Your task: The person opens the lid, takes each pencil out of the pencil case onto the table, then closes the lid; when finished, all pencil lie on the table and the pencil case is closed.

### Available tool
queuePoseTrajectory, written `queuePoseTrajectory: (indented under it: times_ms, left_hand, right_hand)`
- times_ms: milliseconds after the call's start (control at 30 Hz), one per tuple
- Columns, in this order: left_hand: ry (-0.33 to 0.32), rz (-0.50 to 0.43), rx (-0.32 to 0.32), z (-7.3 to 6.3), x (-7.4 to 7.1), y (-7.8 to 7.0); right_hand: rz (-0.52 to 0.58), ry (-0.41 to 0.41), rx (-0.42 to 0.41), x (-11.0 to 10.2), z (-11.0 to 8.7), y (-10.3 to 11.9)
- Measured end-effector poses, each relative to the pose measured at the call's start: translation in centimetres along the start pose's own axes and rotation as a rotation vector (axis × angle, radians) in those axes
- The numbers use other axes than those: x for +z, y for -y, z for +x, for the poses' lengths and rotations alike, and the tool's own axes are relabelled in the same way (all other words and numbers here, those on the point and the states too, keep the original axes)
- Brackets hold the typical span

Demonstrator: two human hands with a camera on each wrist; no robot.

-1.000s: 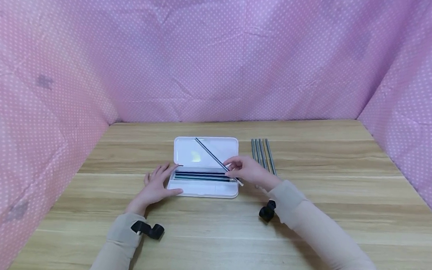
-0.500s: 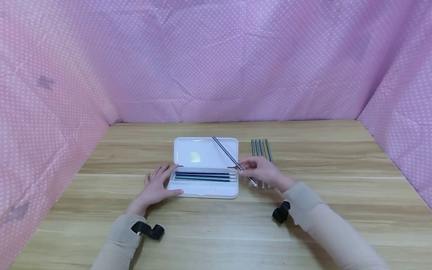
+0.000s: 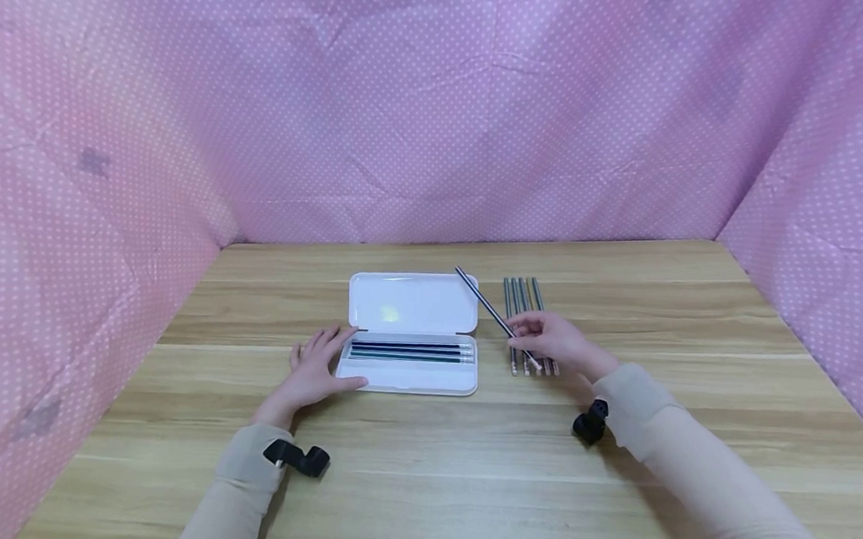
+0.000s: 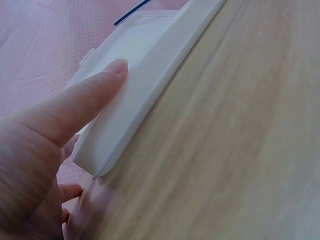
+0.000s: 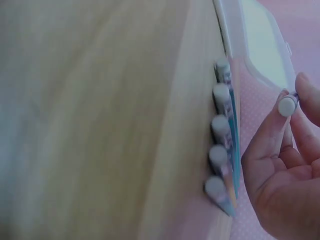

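Note:
My right hand pinches a dark striped pencil near its white eraser end, between thumb and fingers. The pencil slants up to the left, its far end overlapping the raised lid of a white pencil case. Under that hand, several pencils lie side by side on the table, erasers toward me. At the case's left end, my left hand rests with fingers spread, thumb along the front part and index fingertip by the hinge. Several dark pencils lie in the case.
The wooden table extends in front of the case and to both sides. Pink dotted cloth hangs behind and along both sides. A small black camera sits on the right wrist, another camera on the left.
My right hand has moved right with the pencil, from over the case to over the row of pencils on the table. The left hand has stayed at the case's left end.

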State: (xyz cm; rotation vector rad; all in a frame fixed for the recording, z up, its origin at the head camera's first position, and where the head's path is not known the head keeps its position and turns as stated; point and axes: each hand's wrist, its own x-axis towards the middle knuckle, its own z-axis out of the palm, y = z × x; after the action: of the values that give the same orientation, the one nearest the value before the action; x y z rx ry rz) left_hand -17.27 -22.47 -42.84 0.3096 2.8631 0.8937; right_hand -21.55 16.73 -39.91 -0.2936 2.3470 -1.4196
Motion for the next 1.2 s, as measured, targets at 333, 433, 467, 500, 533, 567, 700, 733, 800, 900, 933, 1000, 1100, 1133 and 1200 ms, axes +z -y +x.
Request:
queuePoseTrajectory:
  times_ms: [333, 433, 467, 500, 533, 567, 700, 733, 800, 900, 933, 1000, 1100, 1133, 1200]
  left_hand:
    - [0.0, -0.002, -0.002, 0.1, -0.1, 0.0]
    - [0.003, 0.001, -0.005, 0.1, 0.0, 0.0]
    - [0.002, 0.003, -0.006, 0.1, 0.0, 0.0]
    - [0.002, 0.004, -0.005, 0.1, -0.1, 0.0]
    - [0.001, 0.004, -0.005, 0.1, -0.1, 0.0]
    - [0.001, 0.005, -0.004, 0.1, -0.1, 0.0]
    - [0.0, 0.01, -0.001, 0.1, 0.0, 0.1]
    - [0.0, 0.011, 0.0, 0.1, 0.0, 0.1]
    - [-0.003, 0.012, 0.001, 0.1, 0.0, 0.2]
    - [-0.003, 0.017, 0.005, 0.0, 0.1, 0.2]
    - [-0.003, 0.02, 0.005, 0.0, 0.1, 0.2]
    - [-0.003, 0.025, 0.007, 0.0, 0.0, 0.3]
    - [0.0, 0.023, 0.005, -0.1, 0.0, 0.3]
    - [0.0, 0.022, 0.002, -0.1, 0.0, 0.3]
    - [0.001, 0.015, 0.002, 0.0, 0.0, 0.2]
  right_hand:
    - [0.013, -0.04, 0.033, -2.2, -0.2, -1.2]
    - [0.002, -0.06, 0.063, -2.9, -0.3, -1.6]
    - [-0.003, -0.068, 0.07, -3.2, -0.4, -1.7]
    - [-0.007, -0.072, 0.083, -3.4, -0.5, -1.9]
    - [-0.006, -0.078, 0.093, -3.6, -0.5, -2.0]
    - [-0.008, -0.084, 0.104, -3.8, -0.6, -2.0]
    - [0.006, -0.102, 0.155, -4.5, -0.9, -2.3]
    - [0.01, -0.11, 0.168, -4.7, -0.9, -2.3]
    - [0.02, -0.123, 0.195, -5.1, -1.0, -2.4]
    - [0.038, -0.131, 0.227, -5.5, -1.1, -2.5]
    - [0.048, -0.133, 0.24, -5.6, -1.1, -2.6]
    - [0.067, -0.131, 0.253, -5.9, -1.2, -2.7]
    - [0.079, -0.136, 0.28, -6.0, -1.2, -2.9]
    - [0.075, -0.14, 0.291, -6.0, -1.1, -2.9]
    - [0.054, -0.15, 0.305, -5.9, -1.1, -2.9]
